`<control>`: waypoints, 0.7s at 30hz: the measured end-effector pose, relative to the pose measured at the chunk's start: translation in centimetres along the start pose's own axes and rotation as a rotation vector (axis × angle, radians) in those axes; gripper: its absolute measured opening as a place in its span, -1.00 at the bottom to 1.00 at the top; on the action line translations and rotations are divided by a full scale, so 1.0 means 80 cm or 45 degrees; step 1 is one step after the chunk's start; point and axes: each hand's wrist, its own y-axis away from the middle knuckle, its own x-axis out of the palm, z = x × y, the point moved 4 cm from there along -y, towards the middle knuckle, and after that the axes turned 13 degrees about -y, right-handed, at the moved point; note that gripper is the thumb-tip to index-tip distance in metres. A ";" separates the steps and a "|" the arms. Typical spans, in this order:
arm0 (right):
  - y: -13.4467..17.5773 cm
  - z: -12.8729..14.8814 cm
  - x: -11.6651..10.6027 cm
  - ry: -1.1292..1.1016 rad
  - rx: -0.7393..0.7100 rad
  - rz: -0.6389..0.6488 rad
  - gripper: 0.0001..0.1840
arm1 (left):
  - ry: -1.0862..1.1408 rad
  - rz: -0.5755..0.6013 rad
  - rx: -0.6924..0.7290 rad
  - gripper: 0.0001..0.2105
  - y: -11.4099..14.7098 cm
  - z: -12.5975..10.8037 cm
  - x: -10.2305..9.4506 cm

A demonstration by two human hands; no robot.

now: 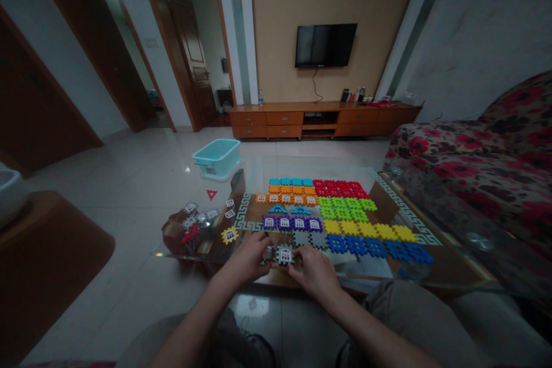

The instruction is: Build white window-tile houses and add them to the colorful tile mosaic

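Note:
A grey interlocking tile with a white window insert (285, 255) lies near the front edge of the glass table. My right hand (317, 271) has curled fingers against its right edge. My left hand (252, 256) bends its fingers around another grey piece (267, 253), mostly hidden by them. Just behind are two plain grey tiles (310, 239) and a row of purple tiles with white windows (292, 223). To my left hand's left sits a yellow tile with a white window (230, 234), with two loose white window pieces (230, 209) beyond it.
Orange tiles (292, 190), red tiles (340, 188), green tiles (345, 209), yellow tiles (371, 230) and blue tiles (375, 247) form rows on the glass table (457, 259). Loose white and red pieces (190, 234) lie at the left corner. A turquoise bin (218, 158) stands beyond.

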 end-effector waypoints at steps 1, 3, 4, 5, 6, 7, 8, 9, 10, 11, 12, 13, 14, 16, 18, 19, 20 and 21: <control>0.000 -0.001 0.000 -0.002 0.000 0.000 -0.85 | 0.001 0.001 0.001 -0.69 0.000 0.000 0.000; 0.000 -0.002 0.001 -0.007 -0.004 0.001 -0.84 | -0.003 0.001 0.001 -0.69 0.000 0.000 0.001; 0.000 -0.002 0.002 -0.007 -0.008 0.000 -0.83 | -0.007 0.004 0.000 -0.70 0.000 0.001 0.001; 0.000 -0.003 0.002 -0.007 -0.013 -0.001 -0.83 | -0.010 0.005 -0.001 -0.70 0.000 0.001 0.001; 0.000 -0.003 0.002 -0.006 -0.019 -0.003 -0.82 | -0.011 0.005 -0.002 -0.69 -0.001 0.001 0.001; 0.000 -0.003 0.001 -0.006 -0.026 -0.006 -0.82 | -0.013 0.005 -0.002 -0.68 -0.001 0.001 0.001; 0.000 -0.003 0.001 -0.007 -0.030 -0.007 -0.83 | -0.014 0.004 -0.001 -0.68 -0.001 0.001 0.001; 0.000 -0.003 0.000 -0.008 -0.032 -0.008 -0.83 | -0.014 0.002 0.000 -0.68 -0.001 0.001 0.001; 0.000 -0.002 0.000 -0.008 -0.029 -0.007 -0.83 | -0.015 -0.001 0.000 -0.67 -0.001 0.002 0.001; 0.000 -0.002 0.000 -0.005 -0.023 -0.007 -0.83 | -0.016 -0.003 -0.001 -0.67 0.000 0.002 0.000; 0.000 -0.001 -0.001 0.000 -0.017 -0.005 -0.82 | -0.018 -0.004 -0.004 -0.67 0.000 0.002 0.000; 0.000 0.000 -0.001 0.007 -0.012 -0.004 -0.82 | -0.019 -0.004 -0.007 -0.67 0.000 0.002 0.000; 0.000 0.001 -0.001 0.015 -0.012 -0.002 -0.81 | -0.021 -0.002 -0.009 -0.67 0.000 0.002 0.000; 0.000 0.002 -0.002 0.024 -0.017 0.004 -0.81 | -0.026 0.004 -0.013 -0.67 0.000 0.002 0.000; 0.001 0.002 -0.002 0.025 -0.026 0.006 -0.81 | -0.028 0.011 -0.015 -0.68 0.000 0.002 0.000; 0.001 0.002 -0.002 0.026 -0.026 0.005 -0.81 | -0.026 0.013 -0.016 -0.68 0.000 0.002 0.000; 0.001 0.002 -0.002 0.026 -0.025 0.002 -0.80 | -0.024 0.014 -0.017 -0.69 0.000 0.002 0.000; 0.002 0.002 -0.002 0.028 -0.022 0.000 -0.79 | -0.020 0.014 -0.016 -0.69 0.000 0.002 0.000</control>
